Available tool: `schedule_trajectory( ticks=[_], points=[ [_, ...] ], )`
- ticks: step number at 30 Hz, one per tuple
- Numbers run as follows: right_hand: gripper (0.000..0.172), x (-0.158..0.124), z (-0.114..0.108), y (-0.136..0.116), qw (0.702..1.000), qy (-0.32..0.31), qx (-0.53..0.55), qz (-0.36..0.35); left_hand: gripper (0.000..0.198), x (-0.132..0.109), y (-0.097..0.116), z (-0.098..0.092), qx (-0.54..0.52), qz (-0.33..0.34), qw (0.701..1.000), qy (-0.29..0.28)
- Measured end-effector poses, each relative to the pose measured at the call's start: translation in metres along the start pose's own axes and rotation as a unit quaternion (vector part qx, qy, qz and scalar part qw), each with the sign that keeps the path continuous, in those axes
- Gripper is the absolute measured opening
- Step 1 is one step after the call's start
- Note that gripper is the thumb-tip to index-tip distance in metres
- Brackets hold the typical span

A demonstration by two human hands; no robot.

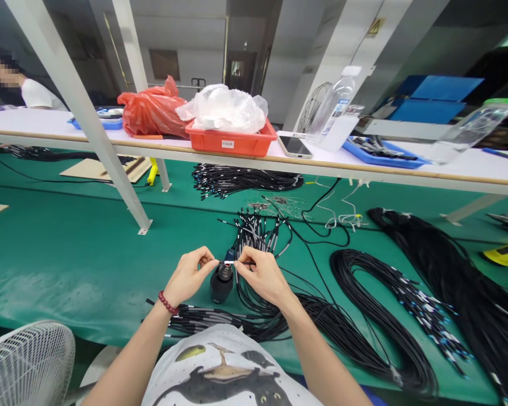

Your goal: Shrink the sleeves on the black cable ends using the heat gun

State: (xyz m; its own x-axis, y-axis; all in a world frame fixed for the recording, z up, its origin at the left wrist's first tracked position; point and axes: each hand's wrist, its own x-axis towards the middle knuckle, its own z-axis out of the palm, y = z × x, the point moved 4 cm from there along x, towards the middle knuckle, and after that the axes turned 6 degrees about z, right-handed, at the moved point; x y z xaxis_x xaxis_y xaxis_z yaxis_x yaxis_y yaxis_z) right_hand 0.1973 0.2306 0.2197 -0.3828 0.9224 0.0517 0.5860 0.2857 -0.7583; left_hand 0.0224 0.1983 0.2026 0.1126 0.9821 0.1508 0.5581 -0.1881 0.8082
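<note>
Between my two hands a thin black cable with a white sleeve (229, 262) is stretched level. My left hand (193, 270) pinches its left end between thumb and finger. On the other side of the white sleeve my right hand (260, 274) grips the cable the same way. Just beneath the sleeve stands a black heat gun (221, 285), its metal nozzle pointing up. Behind my hands lies a bunch of black and grey cable ends (258, 228) with white marks. Another cable bundle (203, 318) runs across the table in front of my body.
A looped cable bundle (364, 307) and a thick black bundle (440, 270) lie to the right. Overhead, a shelf (173, 148) holds a red bin (232, 144), a phone (295, 146) and bottles. A white fan (29, 361) stands at lower left. A person (40, 93) is at far left.
</note>
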Motion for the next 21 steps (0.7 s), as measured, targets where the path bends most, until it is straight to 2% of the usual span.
schedule_trajectory(
  ticks=[12,17,21],
  points=[
    [0.017,-0.001,0.0032,0.0056,1.0,0.005,-0.003,0.015,0.019,0.0,-0.0029,0.002,0.01,0.013,1.0,0.02],
    [0.02,-0.0038,-0.0007,0.0057,1.0,-0.016,-0.011,0.005,0.019,-0.0013,0.0006,-0.0015,0.016,0.018,0.999,0.026],
    [0.02,-0.0055,-0.0023,0.0053,1.0,-0.017,-0.002,-0.014,0.032,-0.0018,0.0017,-0.0011,0.042,0.002,0.999,-0.014]
  ],
)
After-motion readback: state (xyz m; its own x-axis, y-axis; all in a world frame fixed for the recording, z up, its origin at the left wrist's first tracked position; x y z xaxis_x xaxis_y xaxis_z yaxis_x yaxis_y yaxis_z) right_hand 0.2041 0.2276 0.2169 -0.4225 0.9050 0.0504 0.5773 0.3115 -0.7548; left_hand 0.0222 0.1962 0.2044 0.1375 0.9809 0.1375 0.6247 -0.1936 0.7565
